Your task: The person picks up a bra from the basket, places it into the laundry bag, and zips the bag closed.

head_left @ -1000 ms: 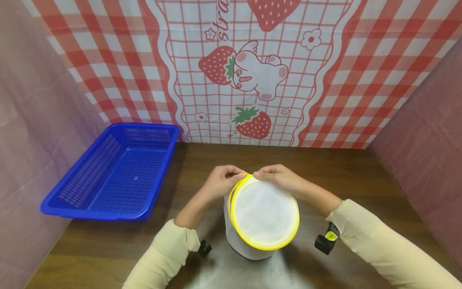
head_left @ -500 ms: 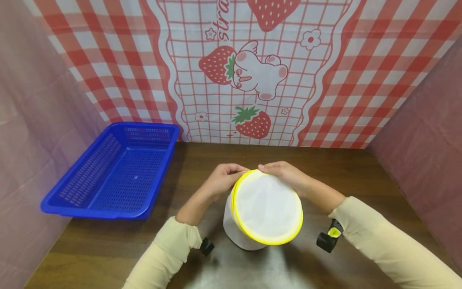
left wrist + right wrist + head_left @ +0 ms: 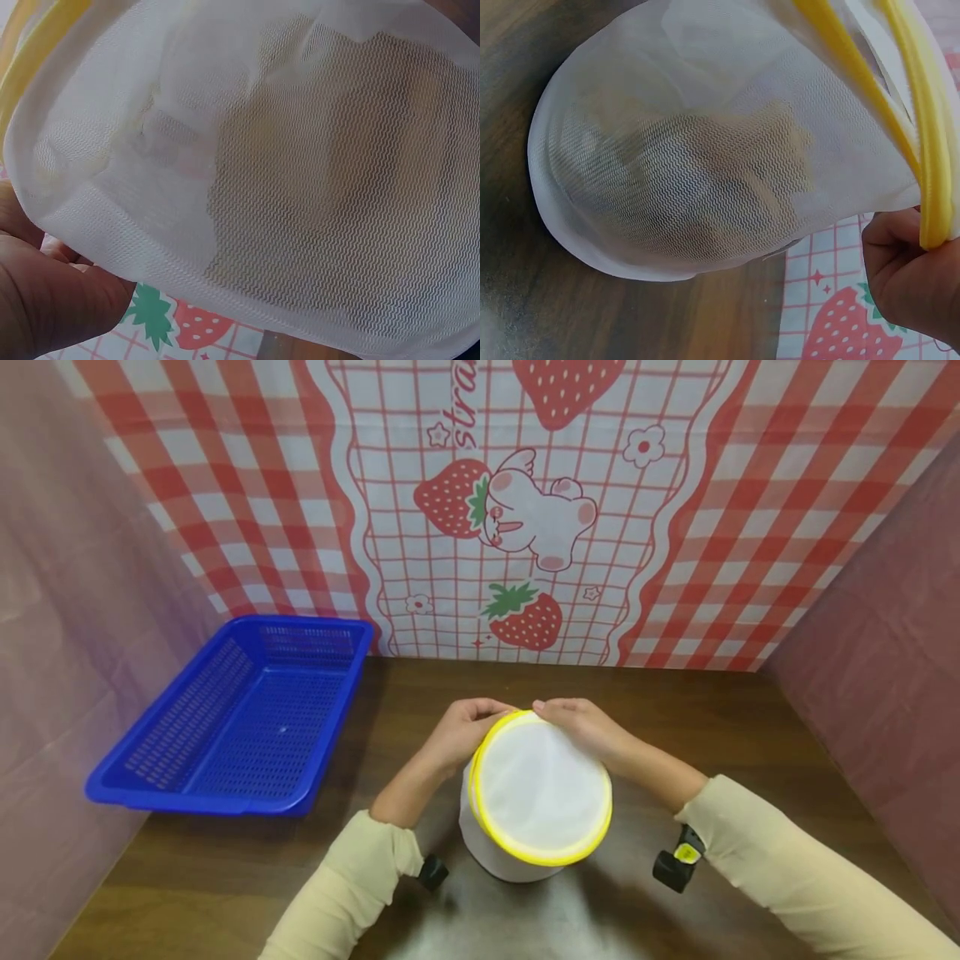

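A round white mesh laundry bag (image 3: 543, 789) with yellow trim stands at the middle of the table, its flat lid tilted up towards me. Two yellow bands with a gap between them show at its rim in the right wrist view. My left hand (image 3: 463, 732) pinches the rim's far left side. On the far side, just right of it, my right hand (image 3: 588, 727) holds the edge with the thumb on top. Through the mesh wall (image 3: 337, 187) a dim brownish shape shows; I cannot tell what it is. Some fingers are hidden behind the rim.
A blue perforated basket (image 3: 348, 718) stands at the left of the brown wooden table (image 3: 712, 718). Behind rises a red-and-white checked cloth (image 3: 780, 493) with strawberries. Pinkish curtains (image 3: 885, 610) close both sides. A black device (image 3: 672, 870) sits at the right cuff, another at the left.
The bag has shifted slightly away from me. Its lid swung to the right, then back to the left. My right hand moved with the rim; my left hand has barely moved.
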Demonstrator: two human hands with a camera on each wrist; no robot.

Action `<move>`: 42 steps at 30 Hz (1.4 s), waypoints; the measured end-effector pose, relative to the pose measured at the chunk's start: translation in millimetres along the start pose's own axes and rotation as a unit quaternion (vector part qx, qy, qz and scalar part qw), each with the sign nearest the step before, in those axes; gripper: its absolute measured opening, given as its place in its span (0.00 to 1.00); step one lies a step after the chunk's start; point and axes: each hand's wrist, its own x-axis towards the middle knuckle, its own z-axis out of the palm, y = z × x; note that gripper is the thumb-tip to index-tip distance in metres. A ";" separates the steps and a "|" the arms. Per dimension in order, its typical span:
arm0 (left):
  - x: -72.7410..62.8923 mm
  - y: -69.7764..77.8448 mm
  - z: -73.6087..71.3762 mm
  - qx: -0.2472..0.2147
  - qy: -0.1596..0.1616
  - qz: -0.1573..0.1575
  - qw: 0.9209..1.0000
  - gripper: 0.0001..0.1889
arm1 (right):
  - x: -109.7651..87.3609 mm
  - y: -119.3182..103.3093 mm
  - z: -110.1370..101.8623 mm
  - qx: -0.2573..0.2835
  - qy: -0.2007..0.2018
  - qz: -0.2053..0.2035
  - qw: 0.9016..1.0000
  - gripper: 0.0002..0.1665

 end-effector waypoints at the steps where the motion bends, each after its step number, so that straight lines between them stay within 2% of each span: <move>1: 0.4 -0.3 0.0 0.000 0.001 0.000 1.000 0.14 | 0.1 0.1 0.6 -0.001 0.000 -0.003 1.000 0.27; 9: 1.1 0.6 1.6 -0.005 0.006 0.000 1.000 0.13 | 2.8 0.3 2.1 0.010 -0.009 -0.027 1.000 0.20; 16: 0.0 -0.6 -0.3 0.005 0.014 -0.002 1.000 0.13 | 4.3 -0.2 2.5 -0.008 0.008 -0.017 1.000 0.21; 24: 0.7 -4.5 -3.6 0.021 0.036 0.022 0.999 0.12 | 5.0 2.3 0.6 -0.012 0.025 -0.007 1.000 0.21; 31: 1.6 -4.9 -1.6 0.019 0.041 0.029 0.999 0.12 | 6.5 2.1 -0.5 -0.019 0.025 -0.012 0.999 0.21; 36: 1.1 -3.2 -0.6 0.017 0.037 0.022 0.999 0.12 | 8.6 -0.1 -1.4 -0.041 0.011 -0.035 0.998 0.21; 42: 0.2 0.1 -0.5 0.035 0.034 0.016 0.999 0.13 | 10.8 -3.9 -1.4 -0.073 -0.010 -0.052 0.996 0.20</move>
